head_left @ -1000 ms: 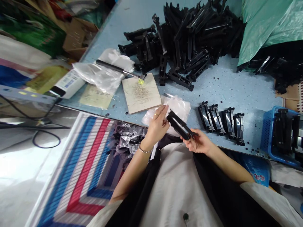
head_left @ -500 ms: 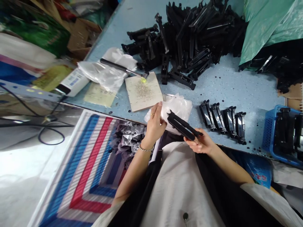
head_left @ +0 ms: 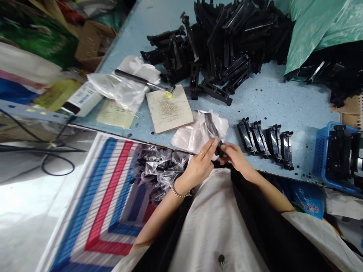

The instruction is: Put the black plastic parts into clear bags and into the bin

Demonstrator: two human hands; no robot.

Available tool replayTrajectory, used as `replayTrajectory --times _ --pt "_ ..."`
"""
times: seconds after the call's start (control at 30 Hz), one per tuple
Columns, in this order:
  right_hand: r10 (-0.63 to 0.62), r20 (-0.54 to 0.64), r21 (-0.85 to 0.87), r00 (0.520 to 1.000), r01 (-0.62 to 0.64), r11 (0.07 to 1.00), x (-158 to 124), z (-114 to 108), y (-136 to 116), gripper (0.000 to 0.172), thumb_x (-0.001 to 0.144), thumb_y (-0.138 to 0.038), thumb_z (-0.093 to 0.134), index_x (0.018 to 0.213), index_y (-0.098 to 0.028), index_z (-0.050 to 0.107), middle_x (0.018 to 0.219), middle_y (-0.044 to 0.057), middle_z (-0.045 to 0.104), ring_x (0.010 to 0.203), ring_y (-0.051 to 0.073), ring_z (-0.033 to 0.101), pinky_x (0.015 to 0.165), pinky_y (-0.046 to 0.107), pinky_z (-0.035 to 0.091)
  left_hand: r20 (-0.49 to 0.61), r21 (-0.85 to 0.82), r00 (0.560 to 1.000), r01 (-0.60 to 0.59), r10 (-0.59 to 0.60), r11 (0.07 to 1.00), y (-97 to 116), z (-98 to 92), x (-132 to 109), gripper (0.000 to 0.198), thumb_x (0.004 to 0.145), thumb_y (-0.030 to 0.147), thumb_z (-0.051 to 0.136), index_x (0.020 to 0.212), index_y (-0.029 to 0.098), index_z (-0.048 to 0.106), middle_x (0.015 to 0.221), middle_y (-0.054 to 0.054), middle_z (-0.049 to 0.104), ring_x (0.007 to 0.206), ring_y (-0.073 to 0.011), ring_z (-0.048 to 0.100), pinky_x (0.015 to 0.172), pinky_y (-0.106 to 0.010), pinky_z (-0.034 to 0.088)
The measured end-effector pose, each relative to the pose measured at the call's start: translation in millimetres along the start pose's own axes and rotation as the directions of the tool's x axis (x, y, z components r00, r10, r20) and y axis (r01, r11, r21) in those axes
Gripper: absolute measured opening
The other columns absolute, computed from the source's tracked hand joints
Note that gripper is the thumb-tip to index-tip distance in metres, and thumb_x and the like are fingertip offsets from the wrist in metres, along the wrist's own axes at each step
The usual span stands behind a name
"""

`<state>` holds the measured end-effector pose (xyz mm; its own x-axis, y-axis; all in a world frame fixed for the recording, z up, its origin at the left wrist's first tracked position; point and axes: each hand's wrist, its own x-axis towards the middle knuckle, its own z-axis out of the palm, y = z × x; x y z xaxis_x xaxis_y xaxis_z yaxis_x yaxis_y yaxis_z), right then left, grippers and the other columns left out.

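Note:
A long black plastic part (head_left: 211,125) points away from me over the pile of clear plastic bags (head_left: 188,136) at the table edge. Its far end looks greyed, as if clear film covers it. My right hand (head_left: 236,158) is closed around the near end of this part. My left hand (head_left: 202,161), wearing a ring and a beaded bracelet, presses its fingers together against the part's left side, at a bag's edge. Several similar black parts (head_left: 274,142) lie in a row to the right of my hands.
A large heap of black parts (head_left: 215,49) covers the back. A hammer (head_left: 141,80) rests across a wooden block (head_left: 170,109) and plastic bags. At right are a green bag (head_left: 314,34) and a blue basket (head_left: 320,155). A striped bin (head_left: 96,211) holding bagged parts (head_left: 159,166) stands below left.
The black part has swung to point away from me and its far end now lies over the bags. My left hand has moved right, from the bags to the part beside my right hand.

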<state>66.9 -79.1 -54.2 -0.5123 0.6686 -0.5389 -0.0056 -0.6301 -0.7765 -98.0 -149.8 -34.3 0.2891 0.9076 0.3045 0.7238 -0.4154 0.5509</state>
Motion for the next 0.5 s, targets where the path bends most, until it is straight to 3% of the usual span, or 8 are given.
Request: replayTrajectory --times 0.03,0.1,0.17,0.23,0.3,0.4,0.43,0.5 --pt "-0.135 -0.084 -0.174 0.987 0.119 0.978 -5.3 4.9 -0.5 0.033 0.084 -0.05 0.07 0.095 -0.019 0.063 0.075 -0.001 0.063 0.063 0.014 0.059 0.059 0.026 0.053 0.003 -0.004 1.0 -0.007 0.007 1.0 -0.3 0.2 0.8 0.091 0.086 -0.003 0.039 0.165 0.021 0.001 0.163 -0.018 0.037 0.149 -0.0268 0.041 0.105 -0.033 0.056" --pt "-0.316 -0.048 -0.449 0.948 0.262 0.854 -18.9 12.5 -3.0 0.035 0.084 -0.042 0.073 0.109 -0.02 0.063 0.091 0.002 0.068 0.078 0.017 0.064 0.071 0.029 0.056 0.049 -0.026 0.998 -0.035 0.036 0.999 -1.2 -5.0 1.5 0.085 0.088 0.001 0.042 0.164 0.018 0.01 0.161 -0.019 0.04 0.145 -0.0276 0.047 0.103 -0.035 0.058" --pt "-0.301 0.194 -0.524 0.934 0.358 0.773 -32.6 14.3 -9.9 0.044 0.086 -0.038 0.072 0.124 -0.019 0.06 0.104 0.006 0.07 0.086 0.018 0.067 0.077 0.031 0.057 0.075 -0.074 0.996 -0.037 0.043 0.997 -1.3 -22.2 -3.3 0.068 0.091 0.008 0.049 0.157 0.018 0.034 0.15 -0.018 0.054 0.133 -0.026 0.06 0.101 -0.035 0.059" --pt "-0.193 0.456 -0.52 0.869 0.436 0.735 -42.0 7.0 -22.6 0.048 0.092 -0.035 0.067 0.136 -0.02 0.056 0.111 0.006 0.072 0.092 0.018 0.07 0.081 0.032 0.058 0.035 -0.104 0.998 0.063 -0.059 0.993 -1.5 -52.6 -18.1 0.044 0.094 0.016 0.054 0.137 0.022 0.058 0.129 -0.011 0.069 0.117 -0.0224 0.069 0.1 -0.035 0.06" --pt "-0.161 0.528 -0.624 0.834 0.509 0.593 -43.3 -9.9 -40.1 0.04 0.1 -0.026 0.054 0.14 -0.023 0.056 0.118 0.006 0.073 0.104 0.019 0.07 0.091 0.036 0.057 0.009 -0.111 0.97 0.243 -0.244 0.964 -4.2 -89.1 -43.6 0.026 0.096 0.023 0.056 0.118 0.026 0.069 0.111 -0.005 0.075 0.105 -0.0207 0.073 0.099 -0.035 0.059" --pt "-0.316 0.398 -0.889 0.861 0.447 0.099 -26.0 -46.6 -67.2 0.047 0.097 -0.004 0.039 0.133 -0.02 0.064 0.139 0.011 0.064 0.13 0.026 0.058 0.108 0.048 0.049 0.182 -0.074 0.871 0.474 -0.456 0.877 -18.3 -125.3 -91.7 0.023 0.093 0.038 0.057 0.107 0.028 0.073 0.104 -0.003 0.078 0.093 -0.0221 0.075 0.088 -0.033 0.062" --pt "-0.346 0.385 -0.919 0.856 0.389 -0.061 -16.0 -58.7 -74.5 0.049 0.094 0.001 0.039 0.13 -0.017 0.066 0.145 0.014 0.06 0.137 0.029 0.052 0.111 0.052 0.045 0.276 -0.03 0.813 0.541 -0.513 0.841 -25.8 -126.8 -107.0 0.026 0.091 0.04 0.056 0.106 0.028 0.073 0.103 -0.003 0.079 0.089 -0.0223 0.076 0.083 -0.032 0.062" --pt "-0.322 0.422 -0.895 0.847 0.333 -0.297 5.8 -78.7 -86.0 0.047 0.089 0.004 0.043 0.122 -0.015 0.07 0.151 0.016 0.054 0.143 0.032 0.045 0.111 0.055 0.044 0.433 0.12 0.651 0.644 -0.624 0.755 -43.1 -113.6 -131.8 0.03 0.09 0.04 0.053 0.106 0.026 0.074 0.102 -0.003 0.08 0.088 -0.023 0.076 0.081 -0.031 0.061"
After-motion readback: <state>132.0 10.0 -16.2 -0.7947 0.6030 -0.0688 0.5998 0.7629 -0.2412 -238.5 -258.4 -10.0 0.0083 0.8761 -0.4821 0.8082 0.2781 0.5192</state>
